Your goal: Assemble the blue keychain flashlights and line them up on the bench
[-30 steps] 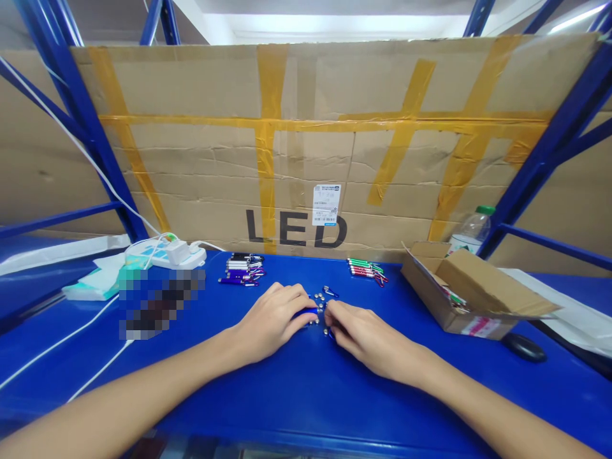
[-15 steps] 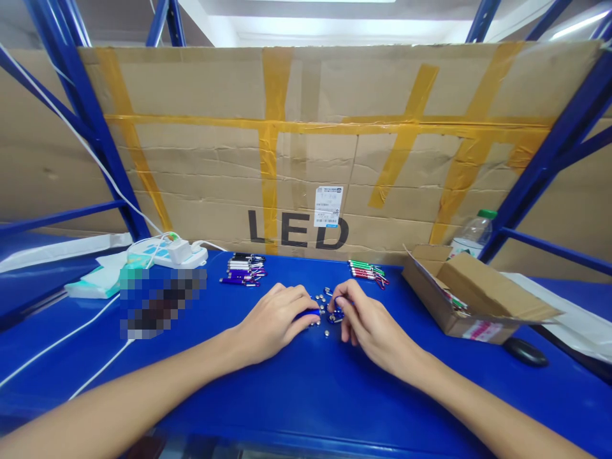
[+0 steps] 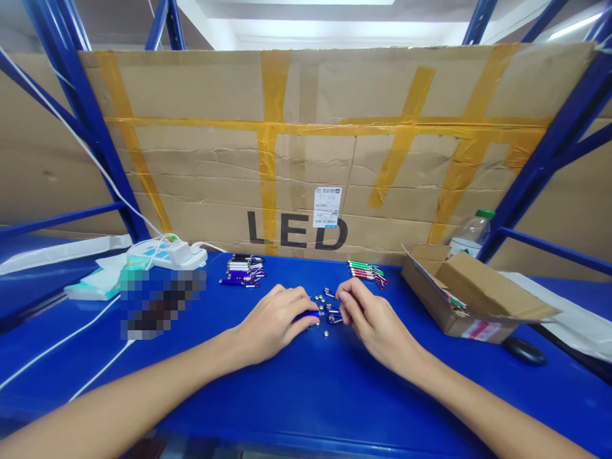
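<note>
My left hand [image 3: 280, 317] is closed round a slim blue metal tube [image 3: 308, 313], like a small penlight body, whose right end sticks out between thumb and forefinger. Just to the right, my right hand [image 3: 366, 312] is raised a little with thumb and forefinger pinched together. Whatever may be in that pinch is too small to make out. Between the hands lie several silver button cells [image 3: 326, 334] and several blue end caps with clips [image 3: 333, 312], close to my right fingertips.
Rows of black, silver and purple-blue penlights [image 3: 243, 275] lie at the back left, green and red ones [image 3: 364, 270] at the back right. An open cardboard box [image 3: 430, 299], a black mouse [image 3: 524, 351] and a bottle [image 3: 472, 236] stand right; a power strip [image 3: 191, 258] left.
My right hand has drawn slightly back from the blue caps, uncovering more of them, its thumb and forefinger now closer together. My left hand stays put with the tube.
</note>
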A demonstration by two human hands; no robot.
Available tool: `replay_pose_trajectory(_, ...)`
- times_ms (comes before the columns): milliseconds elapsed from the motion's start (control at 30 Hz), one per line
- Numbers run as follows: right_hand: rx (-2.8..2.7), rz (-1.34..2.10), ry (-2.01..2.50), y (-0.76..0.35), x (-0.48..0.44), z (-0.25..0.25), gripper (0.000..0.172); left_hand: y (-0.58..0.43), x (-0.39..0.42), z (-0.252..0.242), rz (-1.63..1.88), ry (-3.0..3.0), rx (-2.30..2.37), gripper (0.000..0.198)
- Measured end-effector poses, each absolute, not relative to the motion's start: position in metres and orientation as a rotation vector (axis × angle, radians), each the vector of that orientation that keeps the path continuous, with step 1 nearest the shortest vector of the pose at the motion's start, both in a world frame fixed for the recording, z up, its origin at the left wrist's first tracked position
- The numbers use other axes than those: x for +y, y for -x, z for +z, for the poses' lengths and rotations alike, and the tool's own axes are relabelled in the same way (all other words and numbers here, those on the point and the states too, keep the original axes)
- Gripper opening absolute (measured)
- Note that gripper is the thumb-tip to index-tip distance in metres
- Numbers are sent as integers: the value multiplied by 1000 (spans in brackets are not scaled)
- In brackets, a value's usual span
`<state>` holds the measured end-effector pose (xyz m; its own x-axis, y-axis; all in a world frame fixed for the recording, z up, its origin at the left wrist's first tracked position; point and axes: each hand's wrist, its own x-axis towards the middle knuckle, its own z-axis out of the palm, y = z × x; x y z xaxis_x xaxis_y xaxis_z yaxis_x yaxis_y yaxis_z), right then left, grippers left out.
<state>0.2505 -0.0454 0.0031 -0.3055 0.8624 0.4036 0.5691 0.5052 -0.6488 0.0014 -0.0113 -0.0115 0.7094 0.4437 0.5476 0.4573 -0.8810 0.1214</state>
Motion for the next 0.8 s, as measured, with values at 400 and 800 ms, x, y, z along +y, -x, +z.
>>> replay_pose_trajectory(400,-2185,386,1092,-250,-46,4,34,-2,-11,-14,-896,2916,-760,24)
replay_pose_trajectory(800,-2169,356,1057,-255,-42,1,25,-3,-13,-14,-900,2943,-738,23)
